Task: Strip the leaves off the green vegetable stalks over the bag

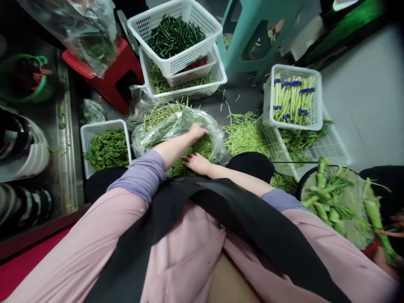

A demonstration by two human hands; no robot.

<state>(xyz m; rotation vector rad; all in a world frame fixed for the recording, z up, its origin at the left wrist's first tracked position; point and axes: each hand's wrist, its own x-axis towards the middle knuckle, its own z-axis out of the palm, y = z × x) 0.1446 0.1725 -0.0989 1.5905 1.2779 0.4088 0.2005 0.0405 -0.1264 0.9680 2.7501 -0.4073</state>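
The left hand [198, 131] (I cannot tell its grip) and right hand [197, 163], fingers spread, are at one clear plastic bag [217, 129] of thin greens [205, 147].

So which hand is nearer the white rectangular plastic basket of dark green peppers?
Left. The left hand is short of the basket; the right hand is farther back from it.

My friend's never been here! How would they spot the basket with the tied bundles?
Start at the teal plastic stool up top. Below and right of it, a white basket sits over another white basket. Only the upper one shows pale green stalks tied in bundles with purple-blue bands.
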